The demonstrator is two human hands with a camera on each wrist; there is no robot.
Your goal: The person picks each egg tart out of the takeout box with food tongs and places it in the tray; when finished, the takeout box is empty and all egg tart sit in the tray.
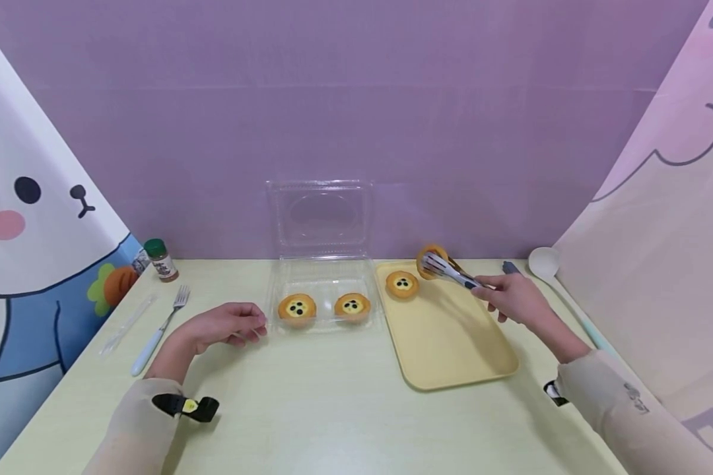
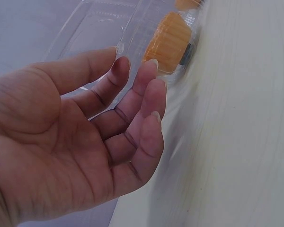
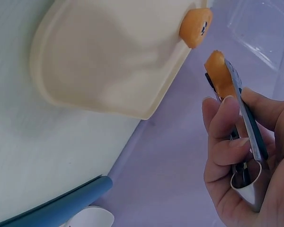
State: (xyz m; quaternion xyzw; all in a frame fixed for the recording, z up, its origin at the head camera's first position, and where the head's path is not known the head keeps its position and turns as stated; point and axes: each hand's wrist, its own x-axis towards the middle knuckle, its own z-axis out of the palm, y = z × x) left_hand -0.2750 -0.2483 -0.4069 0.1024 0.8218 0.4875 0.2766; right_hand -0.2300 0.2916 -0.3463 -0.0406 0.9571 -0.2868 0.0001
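My right hand (image 1: 513, 298) grips metal tongs (image 1: 451, 270) with dark handle grips. Pinched between the tong tips is an egg tart (image 3: 219, 73), held over the far edge of the yellow tray (image 1: 451, 356). Another tart (image 1: 402, 284) sits in the tray's far left corner. Two tarts, a left one (image 1: 297, 307) and a right one (image 1: 352, 306), stand in the front of a clear plastic box (image 1: 327, 267), its lid raised. Beside the box's left front corner, my left hand (image 1: 228, 325) holds nothing; its fingers are loosely bent.
At the left are a green-capped spice jar (image 1: 162, 261), a fork (image 1: 160, 333) and a clear wrapped strip (image 1: 126, 326). Right of the tray lies a white spoon (image 1: 544, 262) with a pale green handle. A blue handle (image 3: 61, 203) shows near it. A purple cloth (image 1: 333, 132) hangs behind the table.
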